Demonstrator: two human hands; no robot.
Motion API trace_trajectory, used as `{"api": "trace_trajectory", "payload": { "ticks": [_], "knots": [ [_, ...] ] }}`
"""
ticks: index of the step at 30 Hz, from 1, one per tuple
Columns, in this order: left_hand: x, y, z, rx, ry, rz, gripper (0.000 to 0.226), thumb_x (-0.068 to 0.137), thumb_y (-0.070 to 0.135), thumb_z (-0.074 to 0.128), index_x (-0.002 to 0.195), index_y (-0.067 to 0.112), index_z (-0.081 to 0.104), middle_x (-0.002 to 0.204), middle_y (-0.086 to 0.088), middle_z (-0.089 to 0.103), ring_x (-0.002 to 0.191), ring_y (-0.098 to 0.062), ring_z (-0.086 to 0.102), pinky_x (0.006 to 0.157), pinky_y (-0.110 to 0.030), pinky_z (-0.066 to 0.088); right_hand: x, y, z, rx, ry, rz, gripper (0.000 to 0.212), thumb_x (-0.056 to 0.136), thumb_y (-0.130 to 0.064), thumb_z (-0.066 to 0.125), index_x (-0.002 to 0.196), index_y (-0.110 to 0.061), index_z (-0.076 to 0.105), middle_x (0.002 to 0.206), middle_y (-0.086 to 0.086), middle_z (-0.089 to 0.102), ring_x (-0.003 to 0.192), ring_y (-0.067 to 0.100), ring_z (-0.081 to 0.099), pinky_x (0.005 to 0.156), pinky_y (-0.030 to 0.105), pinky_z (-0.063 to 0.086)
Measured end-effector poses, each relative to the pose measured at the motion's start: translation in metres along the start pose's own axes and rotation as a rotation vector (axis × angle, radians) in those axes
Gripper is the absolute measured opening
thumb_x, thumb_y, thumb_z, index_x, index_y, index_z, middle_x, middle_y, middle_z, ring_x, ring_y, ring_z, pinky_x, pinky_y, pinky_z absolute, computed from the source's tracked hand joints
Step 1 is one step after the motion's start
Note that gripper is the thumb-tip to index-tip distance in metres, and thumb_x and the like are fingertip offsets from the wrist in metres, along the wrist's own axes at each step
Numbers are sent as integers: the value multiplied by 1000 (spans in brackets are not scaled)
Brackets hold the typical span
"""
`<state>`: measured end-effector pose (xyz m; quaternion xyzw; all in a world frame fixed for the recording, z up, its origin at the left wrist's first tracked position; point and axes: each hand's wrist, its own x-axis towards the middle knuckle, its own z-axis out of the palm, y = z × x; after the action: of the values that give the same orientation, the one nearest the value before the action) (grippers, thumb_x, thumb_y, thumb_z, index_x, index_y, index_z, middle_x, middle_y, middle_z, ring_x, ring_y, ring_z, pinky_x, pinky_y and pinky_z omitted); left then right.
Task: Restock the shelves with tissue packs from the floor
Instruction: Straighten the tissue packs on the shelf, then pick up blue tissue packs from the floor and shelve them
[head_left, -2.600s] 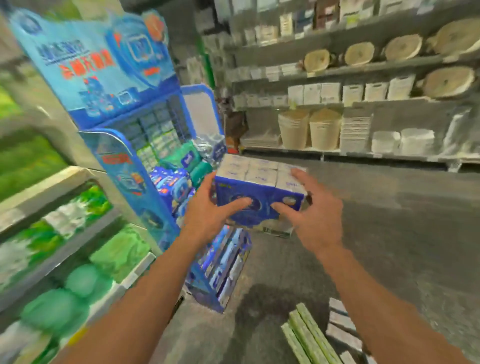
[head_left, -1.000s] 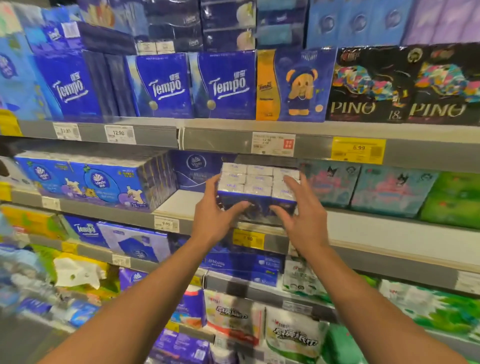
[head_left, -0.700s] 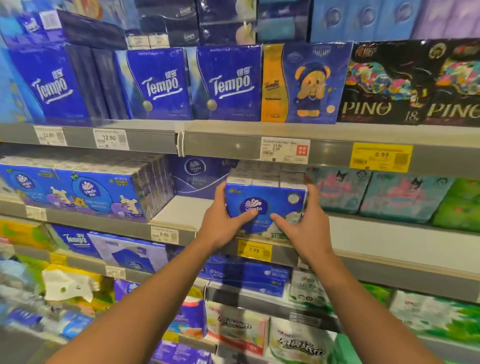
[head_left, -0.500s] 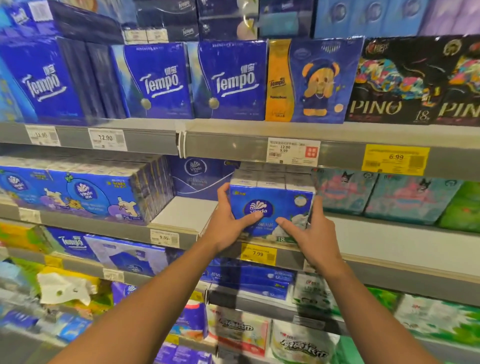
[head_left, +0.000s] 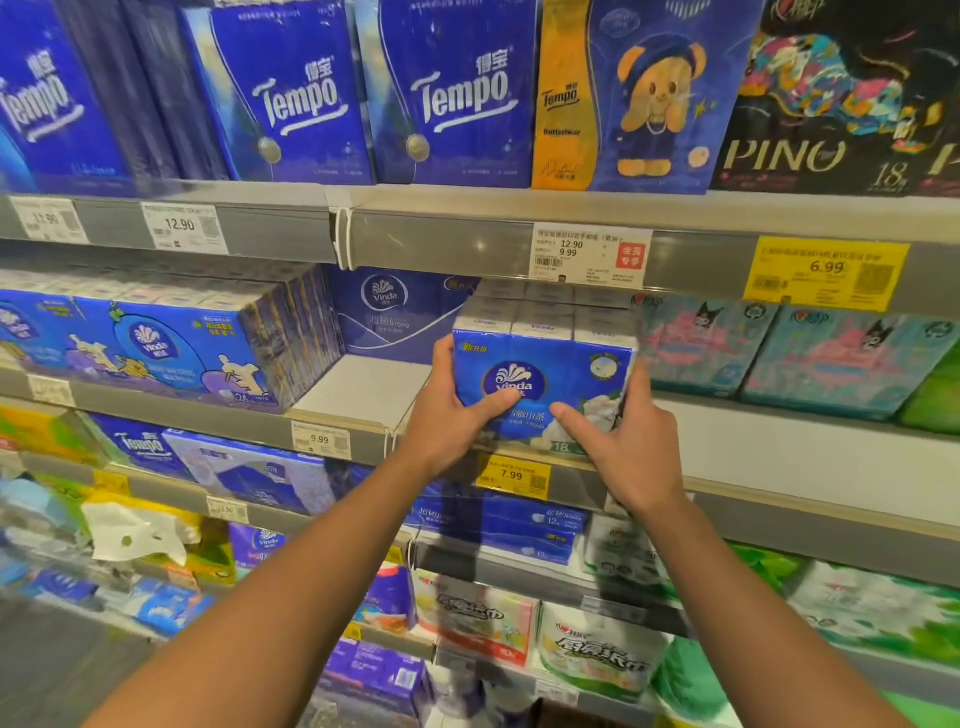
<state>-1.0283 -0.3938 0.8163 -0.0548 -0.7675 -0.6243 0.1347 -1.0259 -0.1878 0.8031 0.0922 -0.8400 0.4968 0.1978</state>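
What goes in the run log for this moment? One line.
phase: placing | left hand: grips Vinda pack | right hand: grips pack | pack: on shelf edge

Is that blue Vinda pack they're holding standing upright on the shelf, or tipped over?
Upright. The Vinda pack shows its logo level and readable, its base at the shelf edge, with the left hand and right hand gripping its sides.

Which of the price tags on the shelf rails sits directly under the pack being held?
The yellow 7.99 tag, just below the Vinda tissue pack gripped by both hands; the other yellow tag, 6.99, hangs on the higher rail.
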Motion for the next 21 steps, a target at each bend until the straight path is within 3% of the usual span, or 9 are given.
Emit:
{"api": "trace_trajectory", "payload": {
  "ticks": [4, 7, 9, 11, 14, 18, 21],
  "knots": [
    [-8, 4, 4, 37, 68, 41, 70, 77, 31, 81, 134, 28, 41, 115, 11, 65, 100, -5, 68, 73, -24, 59, -3, -7, -1, 31, 24, 7, 72, 75, -53, 77, 132, -32, 38, 110, -14, 70, 90, 1, 69, 78, 33, 60],
    [-21, 9, 6, 66, 168, 91, 77, 72, 36, 85, 134, 33, 40, 118, 15, 62, 105, 1, 63, 81, -20, 56, -18, -18, -4, 59, 65, 12, 82, 75, -47, 81, 140, -34, 32, 115, -17, 66, 96, -4, 66, 83, 29, 58],
    [-35, 15, 6, 160, 318, 206, 75, 70, 36, 87, 130, 28, 43, 118, 11, 56, 108, -2, 57, 86, -21, 51, -36, -23, -8, 17, 111, 23, 93, 73, -46, 82, 146, -34, 26, 120, -19, 61, 106, -7, 59, 92, 26, 52],
    [-48, 19, 10, 252, 385, 436, 63, 72, 31, 85, 122, 17, 50, 110, 6, 51, 101, -14, 54, 84, -29, 49, -60, -28, -13, -47, 164, 49, 100, 72, -47, 82, 151, -32, 21, 133, -8, 57, 122, 5, 53, 101, 35, 47],
    [-66, 24, 23, 223, 191, 635, 46, 76, 25, 83, 113, 13, 58, 103, 1, 55, 95, -20, 55, 81, -40, 49, -107, -35, -24, -115, 267, 106, 96, 75, -43, 81, 150, -37, 21, 142, -1, 52, 129, 11, 50, 104, 40, 45],
    [-109, 23, 46, 127, -164, 628, 44, 76, 31, 78, 115, 21, 61, 103, 6, 58, 96, -13, 56, 86, -38, 49, -199, -49, -39, -298, 435, 214, 92, 78, -47, 78, 150, -32, 24, 142, 0, 52, 129, 12, 50, 102, 36, 46],
    [-162, 14, 65, 72, -441, 638, 48, 76, 33, 78, 119, 19, 61, 109, 3, 63, 100, -17, 60, 88, -37, 50, -285, -64, -46, -401, 556, 348, 90, 78, -52, 75, 151, -32, 25, 144, -2, 51, 129, 12, 50, 101, 37, 47]
  ]
}}
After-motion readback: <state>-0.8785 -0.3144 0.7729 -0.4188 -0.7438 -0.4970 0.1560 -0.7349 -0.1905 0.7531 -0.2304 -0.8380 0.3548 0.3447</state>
